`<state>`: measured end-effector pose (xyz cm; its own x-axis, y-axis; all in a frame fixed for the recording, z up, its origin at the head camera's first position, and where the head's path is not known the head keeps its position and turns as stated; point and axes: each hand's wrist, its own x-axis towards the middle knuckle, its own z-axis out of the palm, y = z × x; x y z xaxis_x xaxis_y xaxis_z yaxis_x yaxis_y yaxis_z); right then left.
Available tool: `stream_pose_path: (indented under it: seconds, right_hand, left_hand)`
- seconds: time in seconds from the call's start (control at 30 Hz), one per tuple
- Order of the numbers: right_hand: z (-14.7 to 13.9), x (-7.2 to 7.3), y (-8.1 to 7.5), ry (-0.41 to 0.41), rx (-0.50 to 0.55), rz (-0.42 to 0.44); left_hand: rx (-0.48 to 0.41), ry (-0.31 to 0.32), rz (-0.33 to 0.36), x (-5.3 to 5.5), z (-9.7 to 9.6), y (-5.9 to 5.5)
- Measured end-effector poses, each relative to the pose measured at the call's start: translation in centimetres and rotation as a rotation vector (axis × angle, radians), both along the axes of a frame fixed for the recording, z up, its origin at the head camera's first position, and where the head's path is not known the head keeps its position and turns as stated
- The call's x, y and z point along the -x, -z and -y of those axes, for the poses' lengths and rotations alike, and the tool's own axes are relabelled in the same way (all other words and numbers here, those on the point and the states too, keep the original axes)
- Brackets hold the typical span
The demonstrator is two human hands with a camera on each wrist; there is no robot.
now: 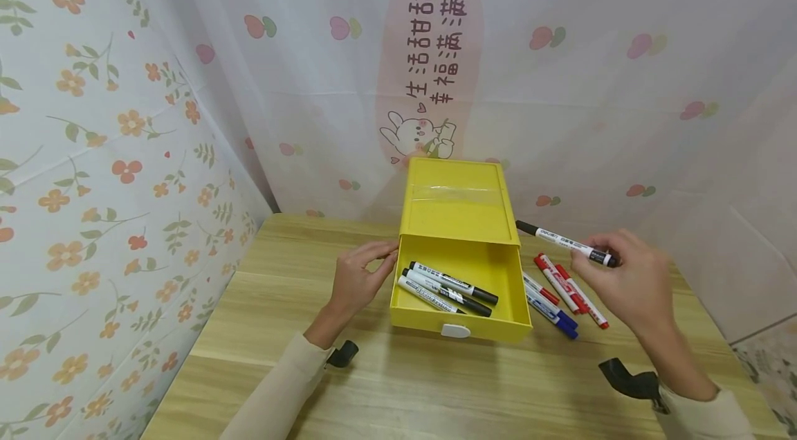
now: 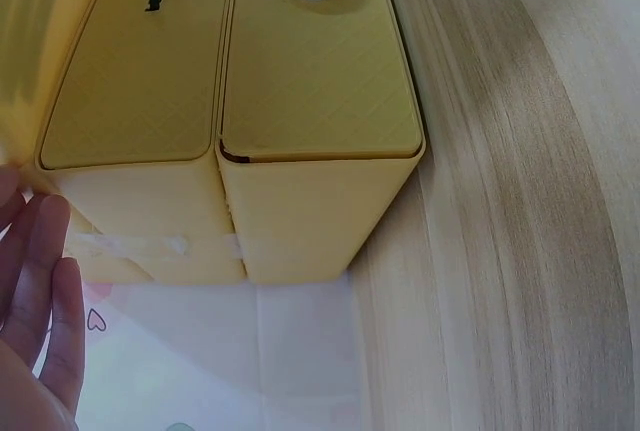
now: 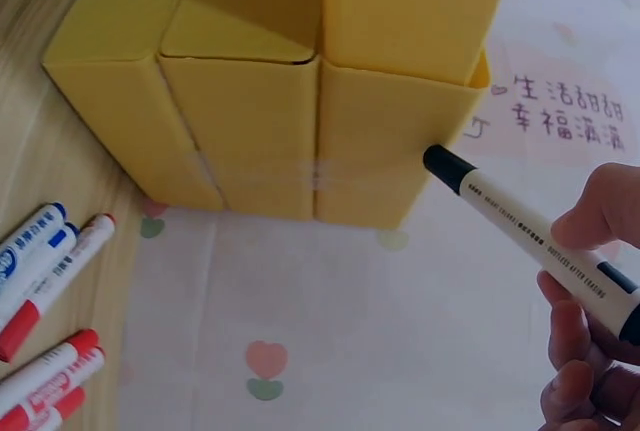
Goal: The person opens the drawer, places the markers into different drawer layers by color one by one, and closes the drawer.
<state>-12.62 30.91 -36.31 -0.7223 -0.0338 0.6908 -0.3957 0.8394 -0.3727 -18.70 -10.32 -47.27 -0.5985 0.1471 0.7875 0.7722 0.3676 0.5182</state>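
Note:
A yellow drawer unit (image 1: 457, 215) stands on the table, its top drawer (image 1: 423, 322) pulled out. Three black-capped whiteboard markers (image 1: 443, 291) lie in that drawer. My left hand (image 1: 359, 277) touches the unit's left side near the drawer opening; in the left wrist view its fingers (image 2: 42, 261) look fairly straight. To the right of the unit, my right hand (image 1: 635, 281) pinches a black whiteboard marker (image 3: 530, 226) near one end, between thumb and fingers. The marker is raised off the table, its other end pointing toward the unit.
Red markers (image 1: 569, 291) and blue markers (image 1: 551, 310) lie on the wooden table (image 1: 299, 315) to the unit's right. Two lower drawers (image 2: 320, 81) of the unit are closed. A printed cloth (image 1: 591, 115) hangs behind, and a floral cloth (image 1: 112, 184) hangs at the left.

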Motion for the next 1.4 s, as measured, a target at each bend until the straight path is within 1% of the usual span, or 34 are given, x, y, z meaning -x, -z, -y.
stream_pose_path:
  seconds: [0.2, 0.43, 0.6, 0.77, 1.03, 1.2, 1.4]
  right_hand:
    - [0.2, 0.1, -1.1, -0.013, -0.021, -0.020]
    - [0.6, -0.1, -2.0, -0.025, -0.046, -0.042]
    - [1.5, -0.5, -2.7, -0.045, -0.060, -0.056]
    - [2.8, -0.7, -3.3, -0.081, -0.089, -0.054]
    - [4.6, -0.6, -4.0, -0.155, -0.145, -0.084]
    - [5.8, -0.5, -4.6, -0.188, -0.197, -0.064]
    - [7.8, -0.3, -5.4, -0.245, -0.297, -0.012]
  left_hand:
    - [-0.002, 0.000, -0.023, 0.1, 0.0, 0.1]
    - [0.000, 0.000, -0.019, 0.0, 0.0, 0.1]
    - [0.005, -0.006, -0.018, 0.0, 0.0, 0.1]
    - [0.004, -0.011, -0.019, 0.0, -0.1, 0.2]
    - [-0.003, -0.001, -0.007, 0.0, -0.1, 0.1]
    - [-0.011, 0.009, -0.013, 0.1, -0.1, 0.1]
    - [-0.013, 0.008, 0.002, 0.0, 0.0, 0.1]
